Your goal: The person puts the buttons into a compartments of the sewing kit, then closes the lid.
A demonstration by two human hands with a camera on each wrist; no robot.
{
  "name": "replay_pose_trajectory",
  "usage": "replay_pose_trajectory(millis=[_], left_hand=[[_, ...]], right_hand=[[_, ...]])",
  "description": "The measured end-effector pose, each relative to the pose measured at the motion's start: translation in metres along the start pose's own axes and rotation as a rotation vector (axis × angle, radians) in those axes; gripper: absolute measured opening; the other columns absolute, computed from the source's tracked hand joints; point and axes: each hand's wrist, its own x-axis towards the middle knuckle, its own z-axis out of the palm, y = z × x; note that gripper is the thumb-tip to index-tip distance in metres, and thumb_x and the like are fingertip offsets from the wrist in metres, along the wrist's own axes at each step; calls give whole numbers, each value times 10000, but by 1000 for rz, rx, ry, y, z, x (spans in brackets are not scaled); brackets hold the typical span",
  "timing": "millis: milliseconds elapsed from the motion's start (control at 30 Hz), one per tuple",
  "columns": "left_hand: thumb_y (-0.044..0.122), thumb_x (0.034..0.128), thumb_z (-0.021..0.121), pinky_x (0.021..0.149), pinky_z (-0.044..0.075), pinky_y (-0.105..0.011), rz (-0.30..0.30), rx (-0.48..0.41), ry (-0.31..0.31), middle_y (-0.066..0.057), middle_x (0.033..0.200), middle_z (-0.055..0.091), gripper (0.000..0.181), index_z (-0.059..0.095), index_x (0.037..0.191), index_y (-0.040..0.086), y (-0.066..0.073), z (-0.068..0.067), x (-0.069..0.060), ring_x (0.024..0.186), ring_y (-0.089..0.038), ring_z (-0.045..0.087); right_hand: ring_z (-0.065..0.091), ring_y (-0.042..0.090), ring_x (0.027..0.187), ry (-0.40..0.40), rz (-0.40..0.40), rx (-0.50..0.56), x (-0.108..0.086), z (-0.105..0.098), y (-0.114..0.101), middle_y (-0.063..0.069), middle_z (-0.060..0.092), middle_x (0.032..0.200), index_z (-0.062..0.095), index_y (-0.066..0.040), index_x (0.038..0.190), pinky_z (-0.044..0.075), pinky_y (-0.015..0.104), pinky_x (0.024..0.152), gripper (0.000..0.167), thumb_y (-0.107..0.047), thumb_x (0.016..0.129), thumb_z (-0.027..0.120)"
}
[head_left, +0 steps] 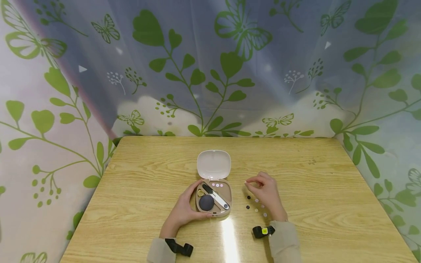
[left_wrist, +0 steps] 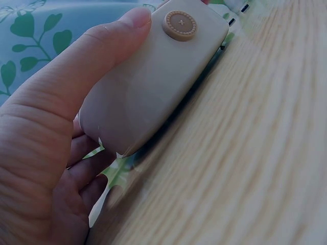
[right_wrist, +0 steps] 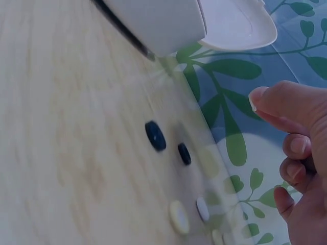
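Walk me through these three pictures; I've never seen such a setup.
No machine here, just a person's two bare hands. The wide picture comes from a camera worn on the head; the two close ones come from wrist cameras, one per hand.

The left hand grips an open case holding a dark round object, a long black-and-white tool and pale buttons. The right hand seems to pinch a small pale piece, perhaps a button. Beside the case, loose dark and pale buttons lie on the wooden table.
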Motion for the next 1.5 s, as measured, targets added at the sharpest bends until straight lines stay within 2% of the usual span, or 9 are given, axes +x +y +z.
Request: replay_pose_trajectory(millis=[167, 367, 600, 833, 1000, 1267, 1500], left_hand=[[434, 538, 979, 1168, 262, -489, 0, -7, 0, 66, 1528, 403, 1173, 361, 1528, 315, 0, 0, 0, 1429, -184, 332], [431, 541, 978, 1169, 261, -483, 3, -5, -2, 68, 1530, 401, 1172, 360, 1530, 310, 1, 0, 0, 1430, -181, 331], [430, 549, 976, 1161, 266, -511, 21, 5, 5, 43, 1535, 402, 1167, 361, 1532, 299, 2, 0, 0, 1428, -222, 339], [430, 540, 980, 1163, 265, -502, 13, -2, 5, 53, 1525, 412, 1166, 366, 1525, 317, 1, 0, 1, 1422, -206, 347], [429, 538, 981, 1164, 264, -496, 4, -11, 7, 63, 1522, 412, 1164, 371, 1523, 317, 1, 1, 0, 1420, -195, 348], [433, 542, 978, 1163, 265, -496, 2, -9, 3, 62, 1525, 407, 1170, 364, 1529, 304, 1, 0, -1, 1418, -194, 350], [447, 542, 975, 1163, 268, -486, -9, -3, 3, 68, 1524, 405, 1171, 367, 1532, 294, 1, 0, -1, 1417, -183, 350]], right_hand=[[355, 68, 603, -35, 38, -19, 4, 4, -5, -18, 429, 616, 779, -78, 756, 311, 217, 540, 127, 11, 710, 856], [361, 58, 607, -53, 43, 3, 9, 10, -11, -27, 434, 611, 778, -61, 750, 318, 221, 542, 93, -12, 717, 850], [357, 63, 600, -69, -8, 16, 12, 19, -18, -43, 412, 599, 780, -74, 747, 311, 225, 547, 93, -23, 717, 852], [359, 60, 601, -77, -61, 48, 14, 31, -22, -12, 418, 587, 774, -95, 725, 319, 265, 584, 129, -4, 691, 859], [370, 56, 606, -99, -75, 36, 15, 37, -24, -16, 433, 587, 774, -109, 730, 318, 294, 631, 109, -47, 692, 856], [392, 77, 634, -156, -35, 7, 13, 43, -29, -9, 447, 601, 769, -126, 733, 315, 310, 674, 121, -60, 697, 864], [402, 73, 647, -192, -47, -46, 12, 47, -31, -17, 470, 616, 754, -135, 710, 319, 344, 722, 142, -67, 699, 879]])
